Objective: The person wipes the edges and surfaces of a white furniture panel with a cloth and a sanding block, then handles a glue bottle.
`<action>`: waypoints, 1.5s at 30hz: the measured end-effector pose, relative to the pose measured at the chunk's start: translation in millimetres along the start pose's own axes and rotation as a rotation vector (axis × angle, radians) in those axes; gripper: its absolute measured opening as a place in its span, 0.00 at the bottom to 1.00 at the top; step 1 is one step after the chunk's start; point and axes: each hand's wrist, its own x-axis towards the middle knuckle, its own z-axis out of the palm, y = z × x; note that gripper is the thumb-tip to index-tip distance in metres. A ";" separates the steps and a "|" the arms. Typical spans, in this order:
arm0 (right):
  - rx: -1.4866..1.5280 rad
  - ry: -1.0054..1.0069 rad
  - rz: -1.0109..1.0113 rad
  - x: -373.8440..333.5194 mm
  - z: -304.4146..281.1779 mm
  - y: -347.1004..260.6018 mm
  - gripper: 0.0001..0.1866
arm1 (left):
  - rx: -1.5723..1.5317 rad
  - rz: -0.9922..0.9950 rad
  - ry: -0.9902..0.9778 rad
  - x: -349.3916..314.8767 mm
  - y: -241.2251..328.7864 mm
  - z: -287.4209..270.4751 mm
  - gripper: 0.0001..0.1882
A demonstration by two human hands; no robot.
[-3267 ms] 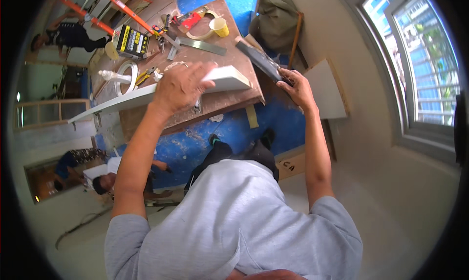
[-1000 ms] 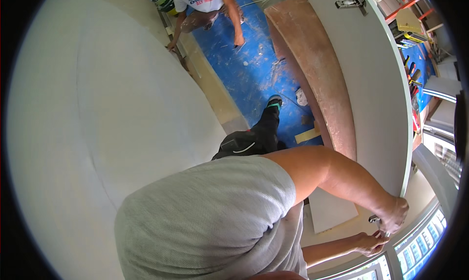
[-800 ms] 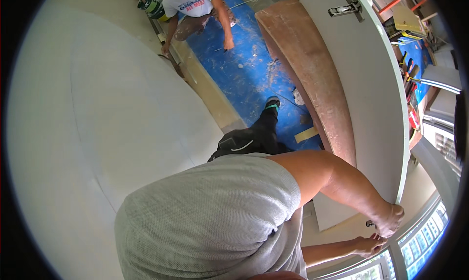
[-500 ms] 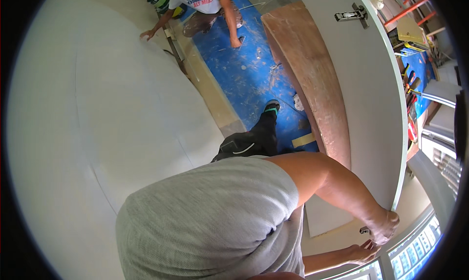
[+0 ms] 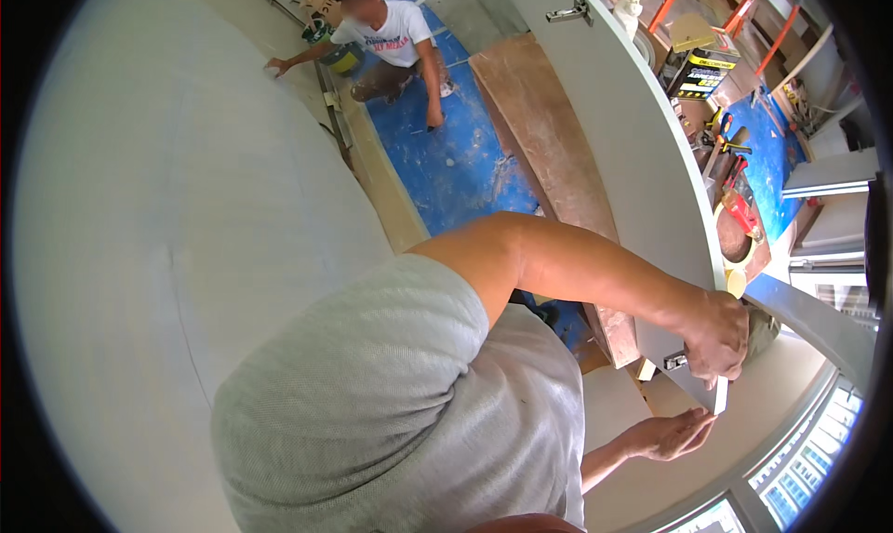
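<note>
A long white cabinet door panel [image 5: 605, 114] runs down the right side, with one metal hinge [image 5: 569, 12] at its far end and another [image 5: 675, 359] near its close end. My left hand [image 5: 721, 338] is closed over the panel's close corner, its fingers bent down around the edge; the thumb is hard to make out. Just below it, my right hand [image 5: 665, 435] is held palm up with its fingers stretched out. Those fingertips reach up to the panel's corner; whether they touch it I cannot tell.
A crouching person [image 5: 395, 31] rests one hand on the white surface [image 5: 177, 161]. Blue sheeting [image 5: 446, 170] covers the floor. A brown board [image 5: 558, 142] lies beside the panel. Beyond it are pliers [image 5: 716, 128], a tape roll [image 5: 735, 240] and a box [image 5: 702, 73]. Windows [image 5: 809, 468] stand lower right.
My view has shifted, and my left arm now stretches across more of it. My hands are farther apart, and the panel's close corner shows between them. The crouching person appears lower and more fully.
</note>
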 end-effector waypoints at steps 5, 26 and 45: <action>-0.047 -0.171 0.025 -17.8 -15.5 9.1 0.15 | -0.027 -0.051 -0.120 0.0 10.6 -18.5 0.22; 0.249 -0.201 0.082 51.3 24.6 11.0 0.22 | 0.219 -0.091 -0.068 -20.3 -7.3 -16.1 0.27; 0.383 -0.339 0.239 48.1 15.3 22.5 0.16 | 0.133 -0.382 0.322 -173.9 -101.7 -54.4 0.24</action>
